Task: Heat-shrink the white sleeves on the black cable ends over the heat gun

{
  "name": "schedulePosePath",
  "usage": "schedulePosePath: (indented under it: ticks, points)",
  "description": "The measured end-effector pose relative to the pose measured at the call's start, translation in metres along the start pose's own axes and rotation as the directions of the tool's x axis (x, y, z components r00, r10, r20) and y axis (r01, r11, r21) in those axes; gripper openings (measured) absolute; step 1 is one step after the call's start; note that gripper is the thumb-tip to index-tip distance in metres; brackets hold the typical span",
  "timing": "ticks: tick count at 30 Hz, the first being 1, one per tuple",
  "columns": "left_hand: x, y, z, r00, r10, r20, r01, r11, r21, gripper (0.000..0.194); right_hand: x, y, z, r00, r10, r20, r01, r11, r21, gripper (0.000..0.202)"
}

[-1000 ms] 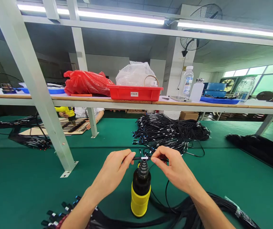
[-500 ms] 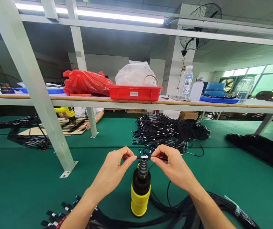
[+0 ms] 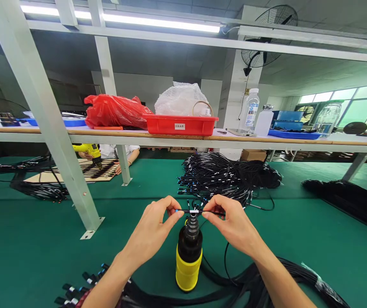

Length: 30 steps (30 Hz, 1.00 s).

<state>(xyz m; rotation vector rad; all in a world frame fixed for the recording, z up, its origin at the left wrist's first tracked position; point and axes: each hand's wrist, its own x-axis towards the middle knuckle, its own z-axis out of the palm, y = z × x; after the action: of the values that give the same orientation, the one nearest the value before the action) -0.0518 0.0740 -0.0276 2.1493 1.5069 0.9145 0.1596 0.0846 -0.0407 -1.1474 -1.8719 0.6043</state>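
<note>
While I watch from the bench, taking the white sleeve (image 3: 194, 211) on the cable as clock centre: left hand (image 3: 158, 222) at 9 o'clock, thumb and fingertips pinching one end of a thin black cable (image 3: 186, 211), a bit of blue showing right at those fingers. Right hand (image 3: 230, 218) at 3 o'clock, thumb and index pinching the same cable on the other side. Cable runs roughly level between the two grips, sleeve in the gap, directly over the nozzle (image 3: 192, 229) of a yellow-and-black heat gun (image 3: 188, 267) at 6 o'clock, which stands nozzle up. Can't tell if sleeve touches the nozzle tip. Thick black cable bundle (image 3: 173, 300) sweeps along the low edge, 7 to 5 o'clock, passing under the forearms; capped ends fanned out at 7. Big heap of black cables (image 3: 225, 175) with white tags at 1 o'clock on the green bench top (image 3: 151, 188), another dark bundle (image 3: 347, 199) at 3, well apart from the hands. Co-worker at 10 o'clock, one hand on a second yellow gun (image 3: 90, 149), nozzle down over a pale board (image 3: 42, 176). Shelf (image 3: 122, 138) above carries a red bag (image 3: 116, 112) at 11, red tray (image 3: 180, 125) at 12, clear bottle (image 3: 252, 110) at 1
</note>
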Motion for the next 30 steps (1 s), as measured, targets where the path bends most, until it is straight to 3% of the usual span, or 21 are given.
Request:
schedulePosePath:
  ticks: [5, 8, 19, 24, 30]
  points:
    - [-0.0031, -0.0001, 0.0020, 1.000, 0.016, -0.003, -0.016, 0.991, 0.136, 0.044, -0.0014, -0.0037, -0.0039, 0.998, -0.019, 0.055, 0.021, 0.998, -0.051, 0.025]
    - [-0.0022, 0.0007, 0.0023, 0.999, 0.030, -0.012, -0.027, 0.987, 0.158, 0.048, -0.0020, -0.0052, -0.0042, 0.997, -0.034, 0.073, 0.041, 0.994, -0.100, 0.032]
    - [-0.0025, -0.0008, 0.0011, 0.998, 0.012, -0.054, -0.010, 1.000, 0.029, 0.012, -0.0002, -0.0020, -0.0018, 0.999, -0.010, 0.041, 0.010, 1.000, -0.001, 0.010]
    - [-0.0033, 0.0011, -0.0011, 0.999, 0.025, -0.038, -0.024, 0.999, 0.035, 0.030, -0.0022, -0.0032, -0.0046, 0.997, -0.059, 0.057, 0.063, 0.995, -0.079, 0.024]
    - [-0.0029, 0.0007, 0.0010, 1.000, 0.011, 0.005, -0.011, 1.000, 0.017, 0.047, -0.0021, -0.0042, -0.0058, 0.995, -0.079, 0.061, 0.082, 0.995, -0.049, 0.022]
